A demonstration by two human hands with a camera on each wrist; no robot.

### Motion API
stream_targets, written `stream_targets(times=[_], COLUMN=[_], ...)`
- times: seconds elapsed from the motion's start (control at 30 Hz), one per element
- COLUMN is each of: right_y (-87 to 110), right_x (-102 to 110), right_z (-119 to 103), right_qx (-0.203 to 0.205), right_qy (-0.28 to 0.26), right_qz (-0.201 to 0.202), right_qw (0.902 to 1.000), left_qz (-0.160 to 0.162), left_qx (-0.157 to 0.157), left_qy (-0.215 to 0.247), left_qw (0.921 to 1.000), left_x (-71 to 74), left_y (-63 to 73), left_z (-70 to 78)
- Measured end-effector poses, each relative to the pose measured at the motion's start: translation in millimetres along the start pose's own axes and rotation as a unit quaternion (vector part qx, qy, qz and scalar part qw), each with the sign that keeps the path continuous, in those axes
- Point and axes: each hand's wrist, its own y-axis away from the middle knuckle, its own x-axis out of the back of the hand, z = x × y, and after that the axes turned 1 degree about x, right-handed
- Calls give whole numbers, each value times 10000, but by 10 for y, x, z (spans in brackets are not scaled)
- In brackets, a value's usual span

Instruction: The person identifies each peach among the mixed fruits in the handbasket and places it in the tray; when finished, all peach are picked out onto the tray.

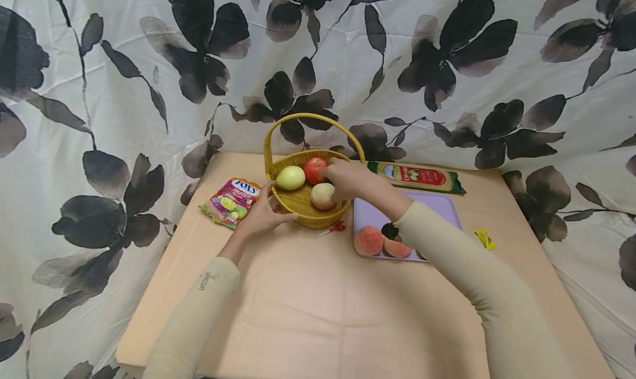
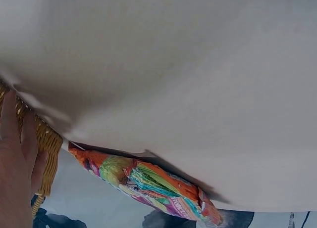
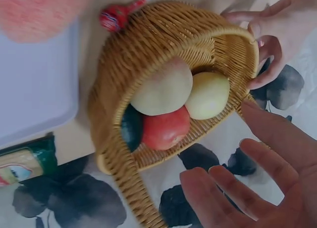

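A yellow wicker basket [image 1: 314,220] with a tall handle holds a pale yellow-green fruit [image 1: 290,178], a red fruit [image 1: 314,169] and a pale, pink-tinged fruit [image 3: 163,87]. A dark green round thing [image 3: 132,129] is also inside, seen in the right wrist view. My left hand [image 1: 265,212] grips the basket's left side, with thumb and fingers spread around its wall. Above the basket's right part is my right hand [image 1: 348,177], its fingers spread and holding nothing in the right wrist view.
Left of the basket lies a FOX'S candy bag [image 1: 232,202]; a red lollipop [image 1: 339,226] lies before it. The lilac tray [image 1: 442,205] bears fuzzy peaches [image 1: 369,240] and a dark thing, partly under my right arm. Behind is a green-ended packet [image 1: 422,179]; a yellow wrapped candy [image 1: 485,239] lies right.
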Motion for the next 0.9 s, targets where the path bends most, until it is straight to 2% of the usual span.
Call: stream_targets(times=[0.2, 0.43, 0.67, 0.9], right_y=[-401, -750, -871, -908], right_x=[33, -50, -192, -301], right_z=[-89, -109, -135, -168], right_qx=[-124, 184, 158, -72], right_qy=[51, -78, -192, 157], right_qz=[-283, -625, -1000, -1179], right_qw=[9995, 9978, 9947, 9929], left_qz=[-72, -53, -19, 27], left_qx=[-62, 17, -62, -29], left_qy=[126, 142, 58, 58], left_qw=[9999, 9999, 10000, 10000], left_x=[14, 40, 41, 64], left_y=[-10, 0, 5, 16], left_z=[-15, -27, -55, -86])
